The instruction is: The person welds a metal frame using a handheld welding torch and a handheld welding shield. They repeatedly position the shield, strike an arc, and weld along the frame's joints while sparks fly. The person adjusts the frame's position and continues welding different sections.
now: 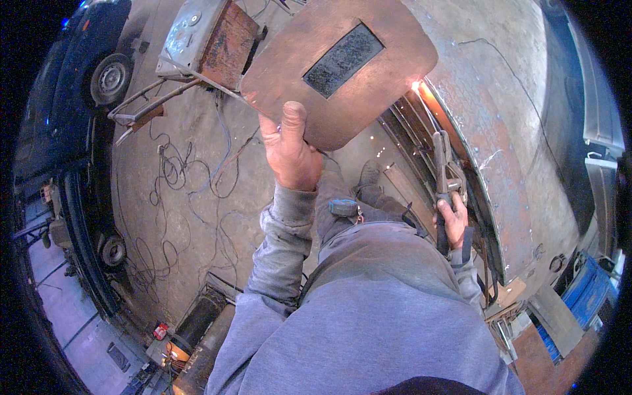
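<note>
A person in a grey-blue sweatshirt (368, 316) stands in a workshop, seen from above, with hot work under way on the right. The left hand (291, 158), thumb raised, grasps the lower left corner of a broad, copper-brown, round-cornered shield (349, 102) with a dark rectangular window (342, 59); its other fingers are mostly hidden. The right hand (453, 222) is clenched around a grey metal, plier-like rod holder (442, 161), from which a thin pale rod (426, 110) runs far-ward to a bright glowing point (416, 85). That point sits on the far part of the left edge of a long, curved, rust-and-grey metal panel (510, 191), which lies to the right of the person's legs. Sparks scatter nearby, and orange light runs along the edge beside the point, so the work looks mid-course there. The shield hides what lies farther along. The nearer stretch of edge is dark; whether it is finished, or needs anything, cannot be told. Tangled dark cables (172, 168) cover the floor to the left.
</note>
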{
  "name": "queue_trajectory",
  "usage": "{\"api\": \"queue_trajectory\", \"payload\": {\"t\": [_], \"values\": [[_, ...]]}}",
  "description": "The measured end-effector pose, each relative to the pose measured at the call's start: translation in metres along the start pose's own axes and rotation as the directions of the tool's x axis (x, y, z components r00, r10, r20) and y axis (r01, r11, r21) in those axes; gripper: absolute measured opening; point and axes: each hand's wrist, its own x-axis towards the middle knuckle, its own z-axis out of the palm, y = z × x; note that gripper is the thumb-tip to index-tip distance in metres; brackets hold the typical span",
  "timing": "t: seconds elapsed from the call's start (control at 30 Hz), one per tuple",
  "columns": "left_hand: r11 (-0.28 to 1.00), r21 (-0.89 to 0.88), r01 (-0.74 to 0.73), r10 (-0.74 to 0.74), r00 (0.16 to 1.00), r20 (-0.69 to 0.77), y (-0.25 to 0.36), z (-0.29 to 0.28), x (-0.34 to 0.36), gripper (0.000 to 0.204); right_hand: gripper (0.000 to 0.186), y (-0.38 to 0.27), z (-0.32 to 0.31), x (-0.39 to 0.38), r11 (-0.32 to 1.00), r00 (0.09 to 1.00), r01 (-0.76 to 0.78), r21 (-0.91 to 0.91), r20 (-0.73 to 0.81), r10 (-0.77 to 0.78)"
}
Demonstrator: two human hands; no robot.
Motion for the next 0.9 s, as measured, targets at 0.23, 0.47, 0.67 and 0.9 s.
{"api": "queue_trajectory", "payload": {"t": [0.23,0.47,0.67,0.9], "values": [[0.998,0.056,-0.009,0.007,0.999,0.041,-0.009,-0.010,-0.003,0.063,0.034,0.002,-0.001,0.003,0.999,1.000,-0.029,0.015,-0.007,0.029],[0.977,-0.055,0.206,-0.188,0.955,0.231,-0.015,-0.004,-0.018,0.056,0.031,-0.001,0.001,0.006,0.999,1.000,-0.025,-0.021,-0.018,0.024],[0.948,0.010,0.319,-0.301,0.885,0.355,-0.023,-0.002,-0.030,0.061,0.031,-0.003,0.004,0.008,0.999,0.999,-0.042,0.028,-0.022,0.043],[0.935,-0.025,0.354,-0.322,0.876,0.360,-0.021,0.003,-0.032,0.063,0.036,-0.002,0.004,0.008,0.996,0.997,-0.076,0.040,-0.014,0.076]]}}
